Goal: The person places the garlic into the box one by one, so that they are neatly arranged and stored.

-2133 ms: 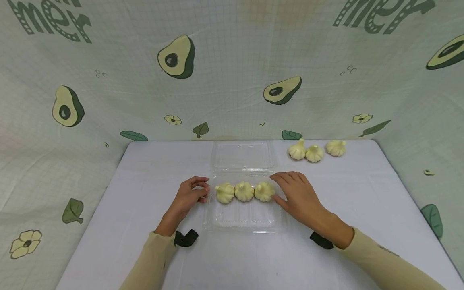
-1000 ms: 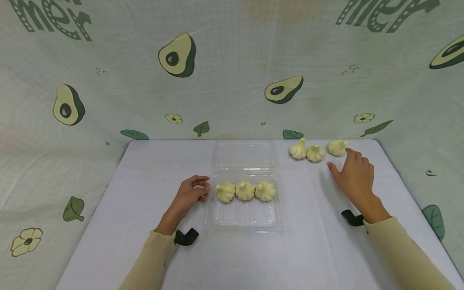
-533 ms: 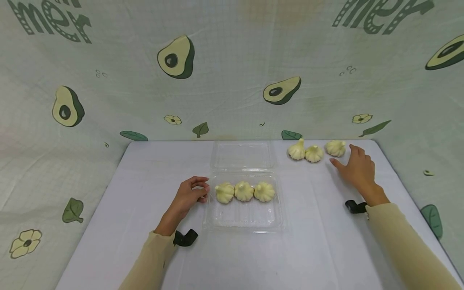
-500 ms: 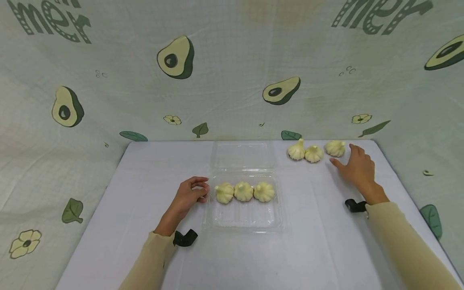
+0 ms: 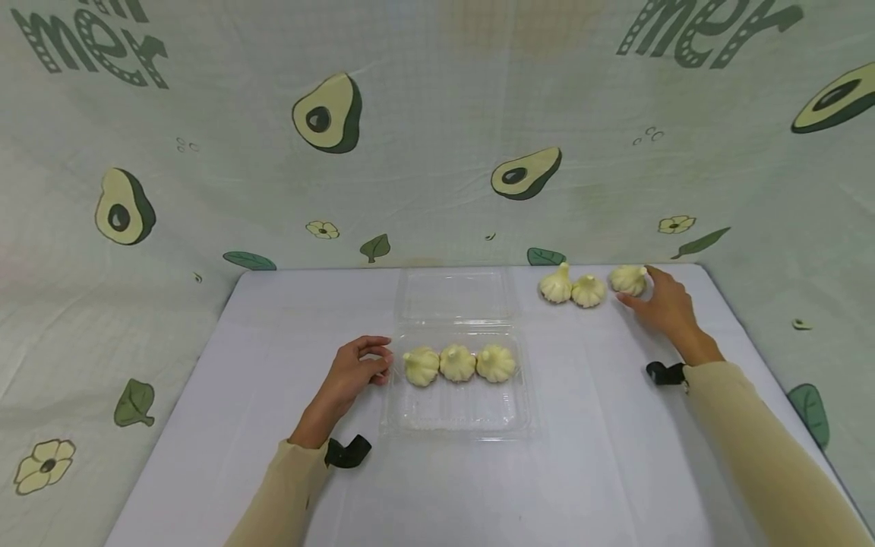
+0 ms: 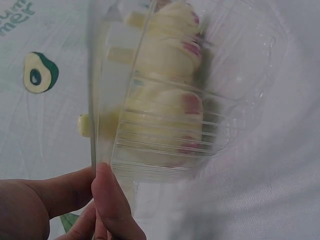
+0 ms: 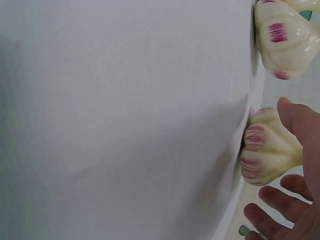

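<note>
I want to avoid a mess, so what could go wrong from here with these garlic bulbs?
The far-right garlic bulb sits near the back edge of the table, so a nudge from the right hand might roll it off. The left hand pinches the open plastic clamshell by its rim; a tug could shift the three bulbs inside.

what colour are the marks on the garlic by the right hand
Pinkish purple, on the cream garlic; the right wrist view shows them best.

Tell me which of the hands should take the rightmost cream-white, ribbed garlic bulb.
Probably the right: the right hand is open, right beside that garlic bulb. The left hand is farther off, pinching the clear plastic container by its rim.
</note>
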Demonstrator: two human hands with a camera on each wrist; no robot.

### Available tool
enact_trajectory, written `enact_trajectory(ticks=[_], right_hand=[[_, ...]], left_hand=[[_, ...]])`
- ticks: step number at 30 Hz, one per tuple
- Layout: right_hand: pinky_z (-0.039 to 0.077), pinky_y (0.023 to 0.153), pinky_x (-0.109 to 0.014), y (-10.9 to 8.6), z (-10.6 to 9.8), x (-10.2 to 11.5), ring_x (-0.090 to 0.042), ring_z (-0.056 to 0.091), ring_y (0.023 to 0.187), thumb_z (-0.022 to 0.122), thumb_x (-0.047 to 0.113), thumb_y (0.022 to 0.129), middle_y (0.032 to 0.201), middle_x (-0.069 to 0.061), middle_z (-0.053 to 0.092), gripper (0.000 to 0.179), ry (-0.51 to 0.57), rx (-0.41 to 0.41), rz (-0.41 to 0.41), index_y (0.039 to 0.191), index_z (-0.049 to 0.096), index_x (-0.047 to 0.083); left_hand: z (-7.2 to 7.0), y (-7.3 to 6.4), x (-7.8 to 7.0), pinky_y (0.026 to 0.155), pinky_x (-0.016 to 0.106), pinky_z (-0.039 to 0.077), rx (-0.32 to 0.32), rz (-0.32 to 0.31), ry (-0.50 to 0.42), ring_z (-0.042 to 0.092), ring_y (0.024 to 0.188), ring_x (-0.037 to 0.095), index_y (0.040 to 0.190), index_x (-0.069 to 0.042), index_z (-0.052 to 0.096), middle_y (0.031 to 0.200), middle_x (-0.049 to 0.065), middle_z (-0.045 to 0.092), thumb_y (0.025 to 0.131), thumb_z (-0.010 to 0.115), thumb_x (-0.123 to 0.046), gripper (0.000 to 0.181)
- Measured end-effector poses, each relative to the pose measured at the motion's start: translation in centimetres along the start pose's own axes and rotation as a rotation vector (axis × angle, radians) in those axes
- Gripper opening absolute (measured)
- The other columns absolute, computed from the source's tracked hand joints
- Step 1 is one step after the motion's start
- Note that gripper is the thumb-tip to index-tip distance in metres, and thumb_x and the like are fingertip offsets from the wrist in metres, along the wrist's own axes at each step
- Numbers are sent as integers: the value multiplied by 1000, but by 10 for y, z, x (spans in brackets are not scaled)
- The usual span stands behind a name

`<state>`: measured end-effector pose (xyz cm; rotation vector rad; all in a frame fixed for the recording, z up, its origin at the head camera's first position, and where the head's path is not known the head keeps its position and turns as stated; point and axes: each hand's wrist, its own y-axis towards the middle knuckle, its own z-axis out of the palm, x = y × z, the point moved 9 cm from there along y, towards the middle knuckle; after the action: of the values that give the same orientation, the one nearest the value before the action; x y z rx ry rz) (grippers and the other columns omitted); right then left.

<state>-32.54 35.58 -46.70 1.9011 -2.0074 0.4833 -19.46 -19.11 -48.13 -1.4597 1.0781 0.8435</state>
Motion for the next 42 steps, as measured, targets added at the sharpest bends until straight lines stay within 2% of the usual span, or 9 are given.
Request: enact_trajectory(ticks=[11, 25, 33, 42], right_hand=[[34, 108, -77, 10, -1, 5, -67, 41, 131, 71, 31, 102, 146, -48, 42, 79, 11, -6, -56, 154, 35, -16], [38, 106, -74, 15, -1, 5, -64, 46, 127, 76, 27, 99, 141, -43, 49, 69, 18, -55, -12, 147, 45, -13], [38, 104, -74, -7, -10, 11, -62, 46, 125, 79, 25, 97, 142, -42, 50, 71, 20, -99, -15, 147, 46, -13], [42, 96, -73, -45, -32, 50, -59, 52, 116, 84, 17, 92, 135, -40, 56, 67, 15, -203, -140, 143, 52, -13]], left_hand=[[1, -1, -1, 68, 23, 59, -1, -8, 4, 66, 79, 14, 140, 2, 61, 115, 14, 63, 103, 66, -2, 38], [2, -1, -1, 67, 23, 59, -2, -9, 7, 66, 78, 14, 140, 2, 61, 115, 14, 63, 103, 66, -2, 38], [3, 0, -1, 67, 23, 59, 6, 0, 4, 66, 78, 14, 140, 3, 60, 115, 14, 63, 103, 66, -1, 38], [2, 0, -1, 67, 22, 59, 12, 13, 0, 65, 77, 13, 140, 5, 59, 114, 14, 63, 103, 65, 0, 38]])
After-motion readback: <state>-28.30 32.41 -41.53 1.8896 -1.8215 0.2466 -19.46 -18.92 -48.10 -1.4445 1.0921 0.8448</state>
